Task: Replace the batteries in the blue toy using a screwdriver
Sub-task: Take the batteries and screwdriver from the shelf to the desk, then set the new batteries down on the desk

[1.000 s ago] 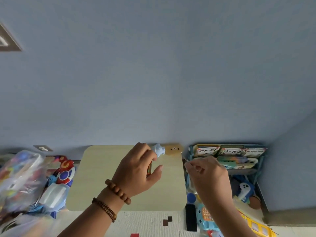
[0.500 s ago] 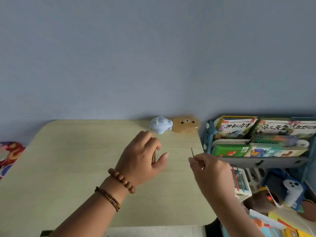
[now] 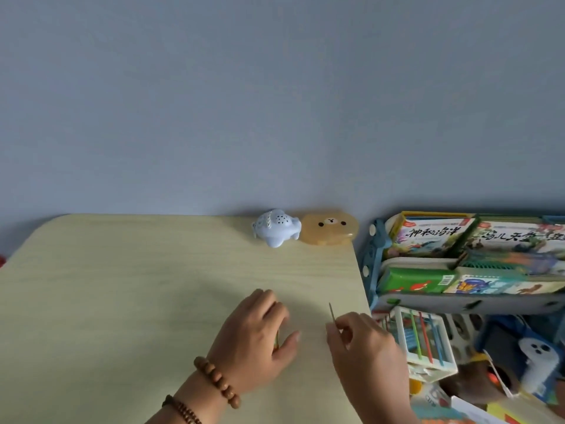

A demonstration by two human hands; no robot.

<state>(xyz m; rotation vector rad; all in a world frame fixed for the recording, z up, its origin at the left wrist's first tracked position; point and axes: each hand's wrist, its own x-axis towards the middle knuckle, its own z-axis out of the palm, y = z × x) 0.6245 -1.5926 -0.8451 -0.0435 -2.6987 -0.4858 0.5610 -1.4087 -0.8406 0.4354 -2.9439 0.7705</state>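
The pale blue toy [image 3: 276,228] stands at the far edge of the light wooden table [image 3: 122,301], against the wall. My left hand [image 3: 256,338] rests low over the table's right half, well short of the toy. Its fingers are curled around a small green and orange object [image 3: 276,341] that is mostly hidden. Just to the right, near the table's right edge, my right hand [image 3: 363,347] pinches a thin screwdriver [image 3: 331,312]. Only the slim metal shaft shows, pointing up and away from me. Both hands are apart from the toy.
A tan bear-faced case [image 3: 328,229] touches the toy's right side. Right of the table, a blue rack [image 3: 371,264] holds picture books [image 3: 428,237]. Below it sit a white cube toy with coloured bars [image 3: 422,341] and other toys. A grey wall rises behind.
The view has tilted down and closed in on the table. Both hands have sunk toward the tabletop, keeping the same grips; the toy has not moved.
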